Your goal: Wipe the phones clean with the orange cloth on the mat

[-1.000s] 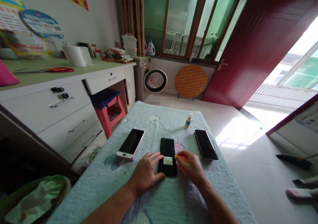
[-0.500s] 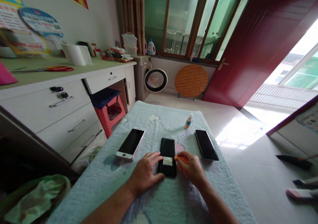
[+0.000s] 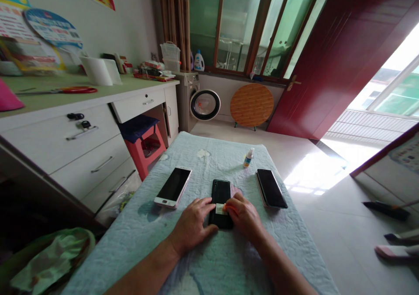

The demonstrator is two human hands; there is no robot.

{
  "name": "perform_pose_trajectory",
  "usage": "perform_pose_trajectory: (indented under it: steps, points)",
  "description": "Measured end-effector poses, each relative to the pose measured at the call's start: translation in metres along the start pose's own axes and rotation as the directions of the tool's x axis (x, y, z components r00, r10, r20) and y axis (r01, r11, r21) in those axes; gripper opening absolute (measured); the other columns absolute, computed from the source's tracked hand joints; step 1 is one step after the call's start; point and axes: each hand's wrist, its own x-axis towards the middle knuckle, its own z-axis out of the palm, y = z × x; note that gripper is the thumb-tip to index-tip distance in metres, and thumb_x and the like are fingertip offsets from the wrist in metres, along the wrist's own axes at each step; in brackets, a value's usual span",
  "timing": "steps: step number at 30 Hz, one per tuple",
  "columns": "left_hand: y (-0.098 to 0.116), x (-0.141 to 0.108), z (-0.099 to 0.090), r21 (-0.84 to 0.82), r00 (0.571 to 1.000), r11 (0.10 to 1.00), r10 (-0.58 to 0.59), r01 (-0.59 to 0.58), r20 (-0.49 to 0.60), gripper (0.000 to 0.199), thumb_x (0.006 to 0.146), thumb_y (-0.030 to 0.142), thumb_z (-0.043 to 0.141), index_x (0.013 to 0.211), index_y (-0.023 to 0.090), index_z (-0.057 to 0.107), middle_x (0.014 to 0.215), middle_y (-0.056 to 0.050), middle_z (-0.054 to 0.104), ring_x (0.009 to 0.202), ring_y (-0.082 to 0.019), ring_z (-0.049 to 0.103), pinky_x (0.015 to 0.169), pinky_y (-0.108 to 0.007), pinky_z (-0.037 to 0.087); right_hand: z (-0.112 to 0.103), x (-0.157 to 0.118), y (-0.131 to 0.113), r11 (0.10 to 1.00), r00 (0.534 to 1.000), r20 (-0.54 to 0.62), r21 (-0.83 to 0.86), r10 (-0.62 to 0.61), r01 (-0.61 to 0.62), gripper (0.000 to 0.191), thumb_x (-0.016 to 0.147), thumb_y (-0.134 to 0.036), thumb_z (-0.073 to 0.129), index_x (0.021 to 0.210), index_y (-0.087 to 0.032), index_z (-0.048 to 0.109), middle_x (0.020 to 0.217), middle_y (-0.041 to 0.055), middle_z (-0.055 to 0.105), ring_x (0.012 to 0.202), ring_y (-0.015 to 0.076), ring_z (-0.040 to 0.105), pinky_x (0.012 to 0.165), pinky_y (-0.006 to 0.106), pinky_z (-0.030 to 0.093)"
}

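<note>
A black smartphone [image 3: 221, 190] lies back side up on the quilted cover, with a pale label [image 3: 220, 208] on its lower half. My left hand [image 3: 194, 220] is open, fingers and thumb spread, touching the phone's left edge and lower corner. My right hand [image 3: 245, 214] is closed on a small orange cloth [image 3: 226, 207], pressed to the phone's back at the label's right side. Most of the cloth is hidden by the fingers. To the left lies a white-framed smartphone [image 3: 173, 185], screen up. A dark-screened phone [image 3: 271, 188] rests to the right.
A small spray bottle [image 3: 248, 157] stands on the light-blue quilted cover [image 3: 216, 151] beyond the phones. Along the left runs a desk [image 3: 131, 95] with drawers, and a red stool [image 3: 146, 149] is beside it. A bin [image 3: 87, 238] sits at the lower left.
My right hand has moved left with the orange cloth, from the phone's right edge onto its back by the label. My left hand stays almost where it was.
</note>
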Motion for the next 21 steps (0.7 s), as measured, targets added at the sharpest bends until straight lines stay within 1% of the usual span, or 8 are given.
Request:
perform_pose_trajectory:
  steps: [4, 6, 8, 10, 13, 15, 18, 21]
  points:
    - [0.002, 0.0, -0.002, 0.01, 1.0, 1.0, -0.002, 0.002, 0.007, 0.051, 0.075, 0.039, 0.075, 0.122, 0.021, 0.062, 0.133, -0.012, 0.057, 0.121, -0.031, 0.053, 0.105, -0.05, 0.04, 0.002, 0.007, 0.002, 0.997, 0.995, -0.071, -0.024, 0.071, -0.073, 0.017, 0.089, -0.018, 0.051, 0.081, -0.021, 0.066, 0.086, 0.0005, 0.054, 0.077, 0.0122, 0.055, 0.07, 0.022, 0.039]
    - [0.002, 0.0, -0.002, 0.01, 1.0, 1.0, -0.002, 0.002, 0.009, 0.051, 0.076, 0.04, 0.074, 0.122, 0.021, 0.062, 0.133, -0.012, 0.057, 0.121, -0.032, 0.053, 0.104, -0.05, 0.04, 0.004, 0.009, 0.0, 0.997, 0.995, -0.076, -0.034, 0.066, -0.068, 0.018, 0.089, -0.018, 0.051, 0.08, -0.02, 0.066, 0.086, 0.001, 0.054, 0.077, 0.0124, 0.054, 0.07, 0.022, 0.039]
    - [0.002, 0.0, -0.002, 0.003, 1.0, 1.0, -0.001, 0.001, 0.01, 0.051, 0.076, 0.042, 0.074, 0.122, 0.02, 0.062, 0.133, -0.013, 0.057, 0.121, -0.032, 0.053, 0.104, -0.05, 0.04, 0.007, 0.009, -0.005, 0.999, 0.998, -0.064, -0.045, 0.02, -0.023, 0.019, 0.09, -0.017, 0.05, 0.082, -0.02, 0.067, 0.088, 0.0019, 0.054, 0.079, 0.013, 0.054, 0.071, 0.022, 0.04]
    - [0.002, 0.0, -0.002, -0.015, 1.0, 1.0, 0.008, -0.008, 0.001, 0.054, 0.077, 0.045, 0.073, 0.123, 0.019, 0.061, 0.131, -0.013, 0.058, 0.12, -0.032, 0.054, 0.104, -0.05, 0.04, 0.008, 0.008, -0.011, 0.997, 0.998, -0.031, -0.057, -0.053, 0.051, 0.019, 0.089, -0.015, 0.05, 0.085, -0.021, 0.067, 0.09, 0.0027, 0.055, 0.083, 0.0141, 0.053, 0.074, 0.023, 0.041]
    - [0.001, 0.001, 0.0, -0.045, 0.999, 0.999, 0.029, -0.03, -0.021, 0.061, 0.077, 0.048, 0.072, 0.127, 0.018, 0.056, 0.129, -0.013, 0.06, 0.118, -0.032, 0.055, 0.103, -0.049, 0.042, 0.008, 0.005, -0.02, 0.983, 0.984, 0.045, -0.054, -0.174, 0.176, 0.019, 0.084, -0.01, 0.053, 0.091, -0.021, 0.067, 0.093, 0.0032, 0.056, 0.086, 0.0156, 0.051, 0.078, 0.025, 0.041]
    - [0.001, 0.001, 0.0, -0.047, 0.999, 0.998, 0.034, -0.036, -0.031, 0.06, 0.077, 0.046, 0.072, 0.127, 0.018, 0.056, 0.128, -0.013, 0.061, 0.116, -0.031, 0.056, 0.103, -0.048, 0.042, 0.008, 0.003, -0.023, 0.973, 0.972, 0.075, -0.044, -0.225, 0.228, 0.022, 0.083, -0.008, 0.053, 0.094, -0.021, 0.067, 0.095, 0.0034, 0.057, 0.088, 0.0162, 0.051, 0.079, 0.026, 0.042]
    - [0.001, 0.001, 0.001, -0.022, 0.999, 0.999, 0.03, -0.031, -0.032, 0.052, 0.077, 0.041, 0.073, 0.122, 0.019, 0.06, 0.128, -0.012, 0.061, 0.117, -0.031, 0.055, 0.103, -0.047, 0.042, 0.006, 0.002, -0.022, 0.972, 0.971, 0.07, -0.042, -0.228, 0.231, 0.025, 0.086, -0.008, 0.051, 0.094, -0.022, 0.07, 0.094, 0.0038, 0.058, 0.087, 0.0158, 0.05, 0.077, 0.026, 0.042]
    - [0.002, 0.0, 0.0, -0.003, 0.999, 1.0, 0.026, -0.026, -0.022, 0.05, 0.076, 0.042, 0.073, 0.12, 0.02, 0.062, 0.129, -0.012, 0.06, 0.117, -0.031, 0.055, 0.103, -0.047, 0.042, 0.004, 0.003, -0.018, 0.98, 0.981, 0.048, -0.06, -0.186, 0.188, 0.024, 0.089, -0.011, 0.051, 0.091, -0.024, 0.071, 0.09, 0.0032, 0.057, 0.085, 0.0152, 0.051, 0.075, 0.025, 0.041]
